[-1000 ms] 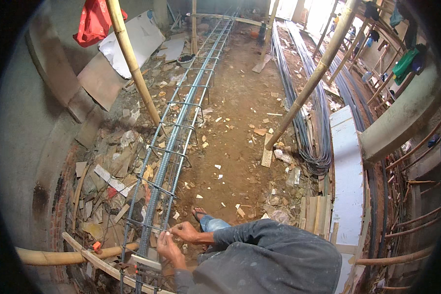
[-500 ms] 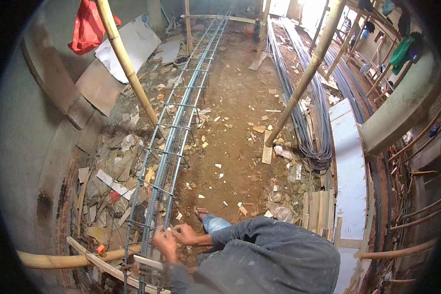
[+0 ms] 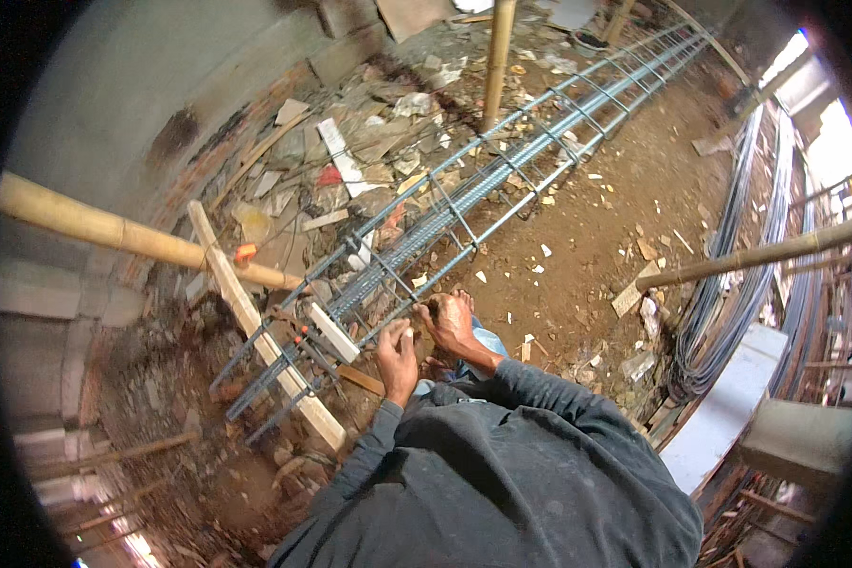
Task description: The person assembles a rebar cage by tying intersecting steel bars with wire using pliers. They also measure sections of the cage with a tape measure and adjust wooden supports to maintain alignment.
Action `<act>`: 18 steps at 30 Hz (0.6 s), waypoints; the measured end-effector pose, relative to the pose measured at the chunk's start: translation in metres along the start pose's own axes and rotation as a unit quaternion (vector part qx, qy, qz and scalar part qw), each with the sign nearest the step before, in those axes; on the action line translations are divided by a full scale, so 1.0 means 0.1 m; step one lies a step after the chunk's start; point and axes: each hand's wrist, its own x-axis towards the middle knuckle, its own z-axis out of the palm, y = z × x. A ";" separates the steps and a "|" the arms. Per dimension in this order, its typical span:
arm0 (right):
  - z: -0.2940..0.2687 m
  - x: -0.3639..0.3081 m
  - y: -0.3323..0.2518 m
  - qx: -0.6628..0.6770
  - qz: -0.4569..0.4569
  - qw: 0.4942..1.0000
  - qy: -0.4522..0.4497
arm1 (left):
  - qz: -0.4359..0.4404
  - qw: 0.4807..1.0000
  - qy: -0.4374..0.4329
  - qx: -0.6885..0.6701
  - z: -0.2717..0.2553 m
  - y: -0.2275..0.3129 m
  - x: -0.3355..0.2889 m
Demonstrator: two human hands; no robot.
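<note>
A long rebar cage (image 3: 502, 172), bars tied through square stirrups, runs from near me toward the far right. My left hand (image 3: 398, 367) is beside its near end, fingers pinched around a small white piece (image 3: 407, 334) that I cannot identify. Close to the cage's near side bar, my right hand (image 3: 452, 327) has its fingers curled; whatever they hold, if anything, is hidden. A short white-faced wooden strip (image 3: 333, 333) lies across the bars left of my hands. Next to it sits a dark metal tool with a red part (image 3: 301, 333), its kind unclear.
A bamboo pole (image 3: 114, 230) and a wooden plank (image 3: 256, 322) cross beneath the cage's near end. Rubble and scraps cover the ground along the left wall. Bent bundles of rebar (image 3: 729, 312) and a pale board (image 3: 724, 407) lie on the right. An upright bamboo post (image 3: 499, 66) stands beyond the cage.
My view has swung left and down, so the cage now slants to the right. My hands, close together before at the bars, have drawn slightly apart.
</note>
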 end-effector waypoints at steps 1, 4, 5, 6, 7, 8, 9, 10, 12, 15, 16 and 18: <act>-0.01 0.01 -0.03 -0.058 0.008 0.998 -0.006 | -0.077 0.997 -0.021 -0.010 -0.04 -0.14 -0.08; -0.06 0.05 -0.04 -0.048 -0.017 0.998 -0.042 | -0.276 0.957 -0.090 -0.008 -0.06 -0.58 -0.19; -0.06 0.07 -0.03 -0.068 -0.017 0.996 -0.052 | -0.306 0.949 -0.069 -0.032 0.00 -0.73 -0.14; -0.06 0.10 0.00 -0.073 -0.026 0.995 -0.058 | -0.333 0.941 -0.050 -0.038 0.07 -0.89 -0.08; -0.05 0.11 0.03 -0.087 -0.068 0.993 -0.038 | -0.344 0.936 -0.031 -0.061 0.15 -1.03 0.04; -0.05 0.12 0.07 -0.100 -0.113 0.988 -0.029 | -0.337 0.932 0.003 -0.137 0.22 -1.15 0.16; -0.04 0.13 0.10 -0.130 -0.140 0.981 -0.036 | -0.404 0.893 0.026 -0.198 0.29 -1.25 0.27; -0.04 0.13 0.12 -0.085 -0.128 0.987 -0.034 | -0.422 0.874 0.043 -0.239 0.36 -1.32 0.39; -0.03 0.14 0.15 -0.047 -0.104 0.993 -0.022 | -0.321 0.899 0.132 -0.267 0.61 -1.42 0.76; -0.06 0.15 0.16 -0.019 -0.051 0.997 -0.052 | -0.311 0.885 0.163 -0.307 0.74 -1.50 1.19; -0.10 0.17 0.16 0.011 -0.030 0.997 -0.073 | -0.311 0.880 0.167 -0.318 0.76 -1.53 1.30; -0.17 0.19 0.17 0.055 0.027 0.990 -0.128 | -0.324 0.867 0.158 -0.342 0.77 -1.60 1.47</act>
